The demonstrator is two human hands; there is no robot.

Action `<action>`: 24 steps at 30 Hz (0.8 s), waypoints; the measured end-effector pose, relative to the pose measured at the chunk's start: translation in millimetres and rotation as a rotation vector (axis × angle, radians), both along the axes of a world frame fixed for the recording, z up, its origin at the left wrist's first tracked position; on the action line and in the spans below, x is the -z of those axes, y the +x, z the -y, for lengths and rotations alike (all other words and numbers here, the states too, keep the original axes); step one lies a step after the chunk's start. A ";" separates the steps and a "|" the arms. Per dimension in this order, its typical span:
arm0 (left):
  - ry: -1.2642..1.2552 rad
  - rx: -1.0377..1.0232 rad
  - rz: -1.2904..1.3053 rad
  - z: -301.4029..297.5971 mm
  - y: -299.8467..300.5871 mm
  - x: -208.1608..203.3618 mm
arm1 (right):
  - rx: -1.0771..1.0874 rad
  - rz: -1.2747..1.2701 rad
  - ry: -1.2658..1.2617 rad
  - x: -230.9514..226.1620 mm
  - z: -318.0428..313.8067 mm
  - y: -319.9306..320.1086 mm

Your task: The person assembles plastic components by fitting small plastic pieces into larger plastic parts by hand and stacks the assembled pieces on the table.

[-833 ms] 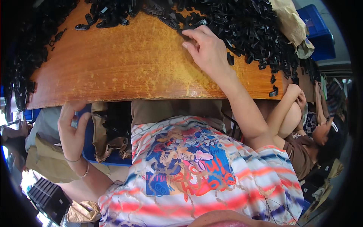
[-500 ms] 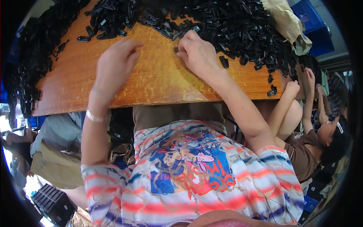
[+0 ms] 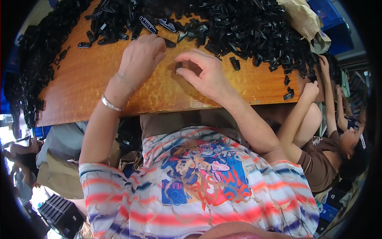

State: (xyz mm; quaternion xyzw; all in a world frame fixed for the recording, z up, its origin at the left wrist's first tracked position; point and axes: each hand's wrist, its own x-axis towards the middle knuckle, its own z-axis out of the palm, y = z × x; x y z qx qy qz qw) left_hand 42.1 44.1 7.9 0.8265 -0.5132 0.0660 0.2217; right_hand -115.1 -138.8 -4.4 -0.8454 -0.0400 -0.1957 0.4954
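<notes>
In the head view, my only one, I see both hands over the counter [image 3: 159, 97], close together at the near edge of a heap of black parts [image 3: 250, 28].

My right hand [image 3: 207, 75] is curled, thumb and forefinger closing around a small dark piece [image 3: 179, 65]; the piece sits at the left tip of that hand, on the side facing the other one. My left hand [image 3: 139, 59] is bent with its fingers turned down — from here I can't tell whether it grips anything, since the back of the hand hides the fingertips.

The relation that counts: a flat part [image 3: 170, 42] lies just right of the left fingers, on the far side of the dark piece. Its long axis runs roughly left to right, one end toward the left hand, which is clearly the nearer of the two. Farther off, a ribbed part [image 3: 148, 24] slants from far left to near right.

A loose part [image 3: 234, 63] lies to the right of my right hand, apart from it. Well to the right, a co-worker's hand [image 3: 310, 91] is at the counter — not one of mine.
</notes>
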 end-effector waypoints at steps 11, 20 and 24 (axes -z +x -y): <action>-0.123 0.083 0.256 6.7 23.2 12.5 | 0.090 -0.006 -0.605 -4.6 -4.1 -8.5; -0.095 0.010 -0.075 -36.2 -38.7 4.0 | 0.041 -0.111 -0.669 -12.9 -3.9 -13.4; -0.123 -0.043 -0.028 -45.6 -37.5 10.1 | 0.025 -0.098 -0.628 -9.9 -4.0 -10.3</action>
